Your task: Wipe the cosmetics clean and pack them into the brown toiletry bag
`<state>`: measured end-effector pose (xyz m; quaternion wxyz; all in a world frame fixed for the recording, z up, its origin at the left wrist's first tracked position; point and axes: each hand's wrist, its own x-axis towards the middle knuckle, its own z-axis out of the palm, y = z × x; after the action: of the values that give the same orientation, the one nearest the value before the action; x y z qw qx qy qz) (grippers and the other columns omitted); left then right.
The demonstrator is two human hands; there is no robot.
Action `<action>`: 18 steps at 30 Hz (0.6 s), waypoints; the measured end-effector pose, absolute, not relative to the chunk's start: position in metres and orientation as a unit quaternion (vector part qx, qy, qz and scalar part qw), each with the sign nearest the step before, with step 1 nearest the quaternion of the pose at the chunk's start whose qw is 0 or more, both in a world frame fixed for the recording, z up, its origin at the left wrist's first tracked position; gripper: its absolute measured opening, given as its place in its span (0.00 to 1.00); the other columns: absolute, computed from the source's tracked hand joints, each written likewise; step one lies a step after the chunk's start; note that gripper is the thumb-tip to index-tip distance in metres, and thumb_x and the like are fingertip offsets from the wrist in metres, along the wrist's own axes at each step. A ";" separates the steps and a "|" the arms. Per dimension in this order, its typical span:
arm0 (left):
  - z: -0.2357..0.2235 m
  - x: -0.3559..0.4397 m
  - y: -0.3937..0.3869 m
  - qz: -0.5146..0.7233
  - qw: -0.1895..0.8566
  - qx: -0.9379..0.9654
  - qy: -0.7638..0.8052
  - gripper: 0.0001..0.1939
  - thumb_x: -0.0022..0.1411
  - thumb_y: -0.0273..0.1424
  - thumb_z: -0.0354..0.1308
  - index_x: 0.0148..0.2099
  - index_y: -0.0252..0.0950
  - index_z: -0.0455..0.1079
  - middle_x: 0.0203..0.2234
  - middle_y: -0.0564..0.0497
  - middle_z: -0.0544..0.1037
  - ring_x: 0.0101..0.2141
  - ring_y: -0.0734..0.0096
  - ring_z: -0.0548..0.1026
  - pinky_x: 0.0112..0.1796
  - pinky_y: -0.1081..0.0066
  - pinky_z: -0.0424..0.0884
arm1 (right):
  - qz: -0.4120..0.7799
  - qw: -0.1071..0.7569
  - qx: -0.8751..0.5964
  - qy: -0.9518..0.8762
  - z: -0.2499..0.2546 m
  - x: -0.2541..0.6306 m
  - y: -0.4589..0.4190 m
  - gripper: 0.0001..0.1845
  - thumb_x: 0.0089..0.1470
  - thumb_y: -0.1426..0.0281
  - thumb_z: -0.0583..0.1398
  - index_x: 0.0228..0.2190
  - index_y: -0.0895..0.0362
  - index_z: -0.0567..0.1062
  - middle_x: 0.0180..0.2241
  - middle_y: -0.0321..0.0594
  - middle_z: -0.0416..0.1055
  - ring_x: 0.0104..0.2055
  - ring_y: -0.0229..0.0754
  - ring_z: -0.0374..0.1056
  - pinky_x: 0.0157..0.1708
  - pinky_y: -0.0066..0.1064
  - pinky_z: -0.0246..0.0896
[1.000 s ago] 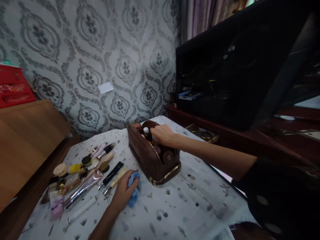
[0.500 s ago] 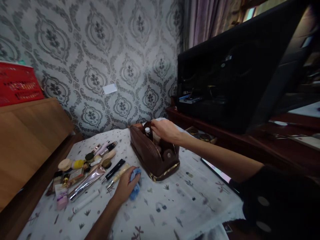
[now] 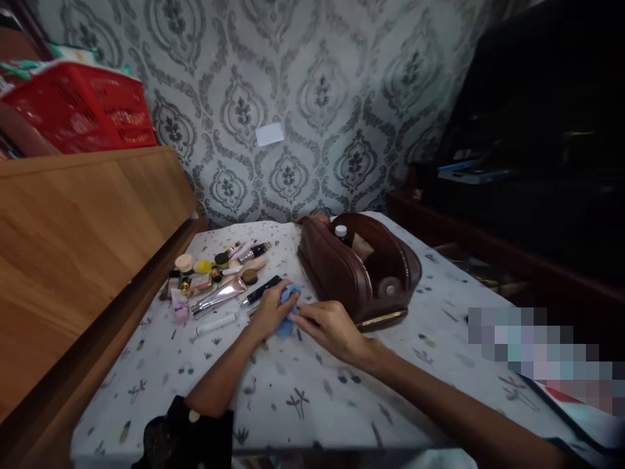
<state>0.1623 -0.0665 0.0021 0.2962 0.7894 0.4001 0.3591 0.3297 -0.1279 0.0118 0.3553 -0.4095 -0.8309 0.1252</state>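
My left hand (image 3: 274, 307) is closed around a crumpled blue cloth (image 3: 288, 326), low over the table. From the right, my right hand (image 3: 334, 326) meets it, thumb and fingers pinched at the cloth's edge; whether a small item is between them I cannot tell. Just behind the hands stands a brown makeup bag (image 3: 327, 270), its zip open, with a white-capped bottle (image 3: 340, 232) and a beige tube (image 3: 362, 247) inside. A black tube (image 3: 261, 290) lies beside my left hand, which partly covers another tube.
Left of the hands lie several cosmetics, among them a pink metallic tube (image 3: 219, 297), a white pen-like stick (image 3: 215, 324) and a yellow-capped item (image 3: 202, 266). A wooden panel (image 3: 92, 260) with a red basket (image 3: 107, 107) borders the left; a dark screen (image 3: 537, 156) stands right.
My right hand has come out of the bag and over to the blue cloth in my left hand. The view has turned left, and the bag's opening is uncovered.
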 end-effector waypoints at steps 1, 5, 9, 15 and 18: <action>0.002 0.159 -0.064 0.363 0.286 0.787 0.408 0.13 0.66 0.41 0.52 0.35 0.37 0.67 0.24 0.56 0.68 0.28 0.71 0.66 0.33 0.72 0.62 | 0.169 0.371 -0.423 -0.809 0.007 0.324 -0.122 0.24 0.66 0.59 0.51 0.20 0.55 0.66 0.18 0.33 0.63 0.21 0.36 0.56 0.25 0.29 0.48; 0.000 0.145 -0.052 0.372 0.239 0.776 0.449 0.11 0.67 0.39 0.52 0.37 0.37 0.69 0.26 0.54 0.70 0.30 0.68 0.69 0.36 0.70 0.63 | 0.293 0.423 -0.432 -0.741 -0.007 0.302 -0.095 0.19 0.62 0.61 0.53 0.22 0.55 0.65 0.18 0.31 0.60 0.23 0.36 0.56 0.26 0.28 0.49; 0.000 0.133 -0.043 0.381 0.191 0.760 0.491 0.09 0.66 0.36 0.53 0.39 0.37 0.70 0.29 0.51 0.74 0.34 0.63 0.72 0.39 0.68 0.65 | 0.318 0.448 -0.442 -0.708 -0.022 0.284 -0.073 0.13 0.59 0.63 0.54 0.27 0.56 0.69 0.22 0.32 0.64 0.26 0.37 0.59 0.28 0.27 0.52; -0.007 0.131 -0.043 0.371 0.161 0.760 0.509 0.12 0.67 0.39 0.51 0.41 0.37 0.71 0.30 0.48 0.77 0.35 0.60 0.75 0.38 0.67 0.65 | 0.343 0.497 -0.455 -0.655 -0.044 0.282 -0.061 0.08 0.56 0.66 0.53 0.31 0.56 0.70 0.27 0.36 0.69 0.30 0.39 0.65 0.33 0.29 0.60; -0.016 0.135 -0.046 0.295 0.107 0.790 0.526 0.13 0.68 0.39 0.50 0.45 0.39 0.72 0.31 0.48 0.80 0.34 0.59 0.78 0.35 0.68 0.65 | 0.364 0.512 -0.451 -0.634 -0.051 0.284 -0.060 0.09 0.57 0.65 0.52 0.30 0.55 0.68 0.27 0.35 0.68 0.30 0.39 0.65 0.32 0.28 0.61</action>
<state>0.1352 -0.0460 -0.0164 0.1073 0.7901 0.5263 0.2953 0.2844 -0.0600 -0.0507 0.5117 -0.4510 -0.6341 0.3643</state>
